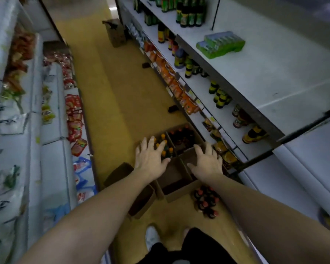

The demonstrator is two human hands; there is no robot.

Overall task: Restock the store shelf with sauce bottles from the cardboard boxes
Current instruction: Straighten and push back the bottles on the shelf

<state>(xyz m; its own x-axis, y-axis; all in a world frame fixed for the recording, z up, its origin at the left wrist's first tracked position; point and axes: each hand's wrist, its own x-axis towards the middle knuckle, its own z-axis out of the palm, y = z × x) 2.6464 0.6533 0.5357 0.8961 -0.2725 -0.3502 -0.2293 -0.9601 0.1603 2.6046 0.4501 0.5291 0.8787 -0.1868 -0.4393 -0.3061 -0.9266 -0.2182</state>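
Observation:
Several open cardboard boxes (179,193) sit on the yellow floor by the right shelf. One box holds orange-capped sauce bottles (167,150); the box beside it holds dark red-capped bottles (181,137). My left hand (151,159) hovers open, fingers spread, above the orange-capped bottles. My right hand (208,161) hangs open over an empty-looking box (189,157). Neither hand holds anything. A cluster of red-capped bottles (206,201) stands on the floor near my feet. The white store shelf (274,77) on the right carries sauce bottles (220,97) in rows.
Another cardboard box (115,33) stands farther down the aisle. Orange snack packets (177,86) hang along the right shelf's lower edge. A green multipack (220,44) lies on the upper shelf. Shelving with red packets (74,115) lines the left side. My white shoe (152,238) is below.

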